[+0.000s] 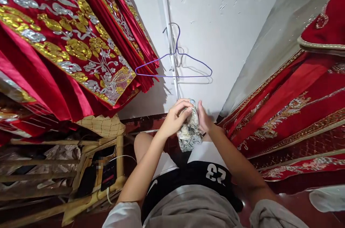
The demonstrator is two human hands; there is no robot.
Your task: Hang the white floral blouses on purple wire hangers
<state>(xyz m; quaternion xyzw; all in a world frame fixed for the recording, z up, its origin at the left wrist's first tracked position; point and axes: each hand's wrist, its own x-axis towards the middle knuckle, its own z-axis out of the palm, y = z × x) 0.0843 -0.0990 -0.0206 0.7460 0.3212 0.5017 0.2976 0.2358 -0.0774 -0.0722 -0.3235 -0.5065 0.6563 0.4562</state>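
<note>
A crumpled piece of patterned cloth (190, 132), pale with grey-green print, is bunched up between my hands above my lap. My left hand (176, 116) pinches its upper left part between thumb and fingers. Against the right side of the cloth rests my right hand (205, 118), cupping it with the thumb raised; its other fingers are mostly hidden behind the fabric. What kind of garment the cloth is, I cannot tell. Just beyond my hands, a bare purple wire hanger (174, 76) hangs by its hook in front of the white wall.
Red robes with gold and silver sequins (81, 48) hang at the left. More red embroidered garments (283, 113) hang at the right. A bamboo rack (120, 156) stands at lower left, bearing a phone (109, 176) with a white cable. A white wall (215, 16) closes the space ahead.
</note>
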